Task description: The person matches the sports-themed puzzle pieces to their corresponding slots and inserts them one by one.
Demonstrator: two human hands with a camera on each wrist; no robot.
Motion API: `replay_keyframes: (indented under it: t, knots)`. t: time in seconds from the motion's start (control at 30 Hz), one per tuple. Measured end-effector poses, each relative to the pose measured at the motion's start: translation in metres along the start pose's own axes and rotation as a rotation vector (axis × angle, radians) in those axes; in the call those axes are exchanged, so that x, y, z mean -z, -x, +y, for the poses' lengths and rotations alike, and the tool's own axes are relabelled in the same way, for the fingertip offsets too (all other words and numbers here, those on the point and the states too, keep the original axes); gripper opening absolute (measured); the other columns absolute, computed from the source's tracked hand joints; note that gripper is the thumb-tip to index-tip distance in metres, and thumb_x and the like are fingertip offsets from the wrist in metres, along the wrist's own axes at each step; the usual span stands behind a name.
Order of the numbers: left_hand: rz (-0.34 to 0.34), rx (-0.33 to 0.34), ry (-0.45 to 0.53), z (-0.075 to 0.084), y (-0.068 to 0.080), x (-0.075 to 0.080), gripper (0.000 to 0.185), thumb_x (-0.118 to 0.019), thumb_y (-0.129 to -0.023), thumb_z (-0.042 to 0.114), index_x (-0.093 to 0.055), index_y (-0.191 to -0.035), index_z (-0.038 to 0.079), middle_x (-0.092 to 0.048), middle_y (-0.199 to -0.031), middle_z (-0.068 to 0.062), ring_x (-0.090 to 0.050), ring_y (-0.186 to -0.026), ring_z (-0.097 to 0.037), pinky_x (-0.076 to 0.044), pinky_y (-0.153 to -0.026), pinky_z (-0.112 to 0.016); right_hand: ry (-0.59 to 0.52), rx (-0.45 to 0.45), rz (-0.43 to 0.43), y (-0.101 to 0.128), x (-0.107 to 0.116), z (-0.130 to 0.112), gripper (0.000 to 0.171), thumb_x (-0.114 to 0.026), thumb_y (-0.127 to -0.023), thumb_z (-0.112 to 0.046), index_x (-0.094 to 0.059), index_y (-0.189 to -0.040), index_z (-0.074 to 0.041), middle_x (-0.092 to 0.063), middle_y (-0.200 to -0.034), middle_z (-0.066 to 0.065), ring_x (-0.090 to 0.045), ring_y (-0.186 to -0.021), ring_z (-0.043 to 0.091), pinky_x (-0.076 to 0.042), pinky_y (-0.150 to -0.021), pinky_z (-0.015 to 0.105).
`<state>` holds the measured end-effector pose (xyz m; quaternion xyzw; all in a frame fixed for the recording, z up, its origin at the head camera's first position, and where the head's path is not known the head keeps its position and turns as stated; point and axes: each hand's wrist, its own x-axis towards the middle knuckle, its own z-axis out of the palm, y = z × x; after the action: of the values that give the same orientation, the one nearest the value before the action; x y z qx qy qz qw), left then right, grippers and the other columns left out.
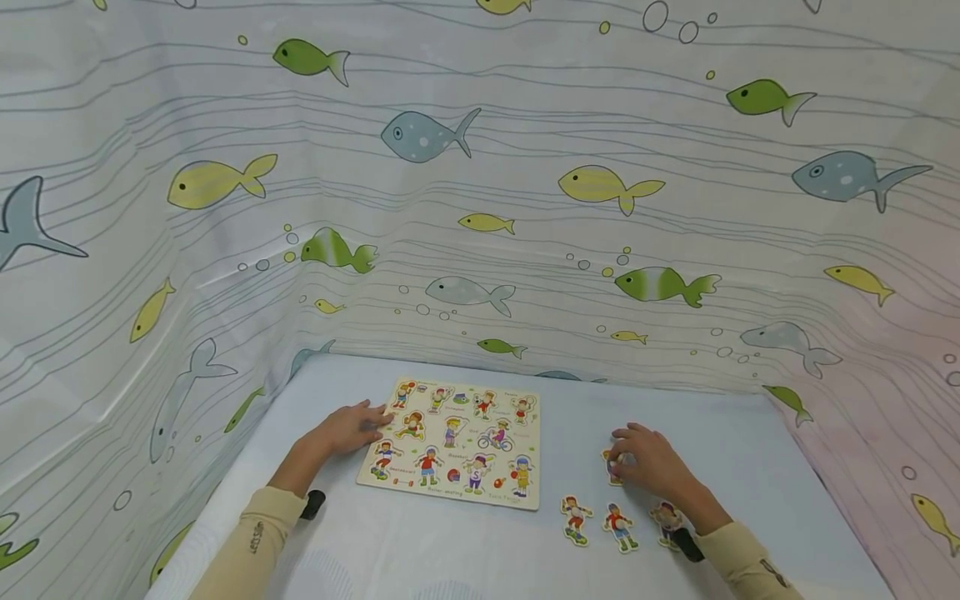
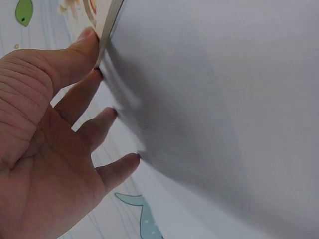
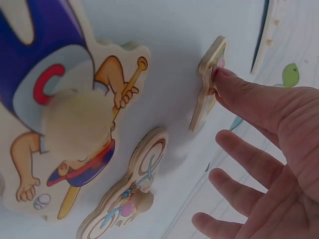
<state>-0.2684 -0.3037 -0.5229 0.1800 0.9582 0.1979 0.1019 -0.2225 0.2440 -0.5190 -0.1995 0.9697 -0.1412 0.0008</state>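
right hand point(image 1: 654, 463): thumb + finger clamped on a puzzle piece point(image 3: 205, 74), long side slanting in its wrist view | piece is off to the board's point(image 1: 525, 439) right | left hand point(image 1: 348, 427): fingers apart, touching board's left edge, so way farther from the piece

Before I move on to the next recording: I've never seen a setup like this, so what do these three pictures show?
There is no machine here, just a person working bare-handed. The wide picture comes from a camera worn on the head; each close-up comes from a camera on one wrist. On the table lie a sports-picture board and loose pieces, including a baseball player and a cyclist. The left hand touches the board's left edge; the right hand pinches a small piece.
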Motion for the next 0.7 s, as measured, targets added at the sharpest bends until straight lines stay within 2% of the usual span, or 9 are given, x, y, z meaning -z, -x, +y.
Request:
replay_keyframes:
  t: [0.3,0.7]
  knots:
    - [-0.004,0.011,-0.002,0.0015,-0.0002,0.0002,0.042,-0.067,-0.094,0.023,-0.062,-0.134,0.010,-0.047,-0.148,-0.013,-0.030,-0.139,-0.048,-0.026,-0.108,-0.066,-0.002,-0.004,0.001,-0.0020,0.0027,-0.0011,0.008,-0.082,-0.081,-0.020,-0.077,-0.088,-0.020,-0.065,-0.125,0.015,-0.044,-0.130,0.047,-0.030,-0.102,0.072]
    - [-0.016,0.007,-0.007,0.0005,-0.0009,0.0013,0.043,-0.067,-0.094,0.024,-0.061,-0.134,0.010,-0.046,-0.148,-0.013,-0.030,-0.139,-0.048,-0.026,-0.109,-0.066,-0.019,0.032,0.011,-0.0061,0.0075,-0.0090,0.010,-0.083,-0.081,-0.021,-0.078,-0.089,-0.021,-0.065,-0.126,0.014,-0.043,-0.131,0.047,-0.030,-0.104,0.070]
